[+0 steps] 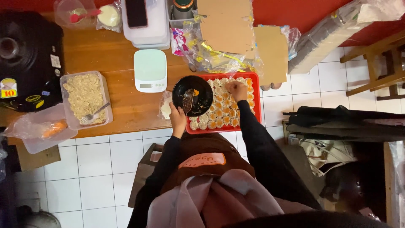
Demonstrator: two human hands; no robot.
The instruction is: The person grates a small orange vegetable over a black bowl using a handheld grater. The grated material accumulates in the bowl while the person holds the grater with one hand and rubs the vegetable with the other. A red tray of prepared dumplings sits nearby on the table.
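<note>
Long brown wooden table [114,55] runs away from both hands, over a white tiled floor [97,164]. Big black round appliance [27,59] sits far out past the left hand's fingers. Flat red plastic tray [256,101] lies under the right hand, packed with rows of small pale dumplings with orange tops [219,112], and overhangs the table's near edge. Clear rectangular plastic tub of beige minced filling [84,97] stands well out beyond the left fingers, a metal fork [93,115] resting in it. Pale green square kitchen scale [150,70] sits just beyond the left fingertips, across the table.

Round black shallow bowl [193,96] is held up over the tray's left part; a little orange garnish and a dark utensil show inside.

Left hand [177,120]: fingers clamped on the bowl's near rim, thumb side on top. Right hand [236,90]: fingertips bunched together, pressing down on a dumpling in the tray's far rows; what lies between the tips is too small to tell.
</note>
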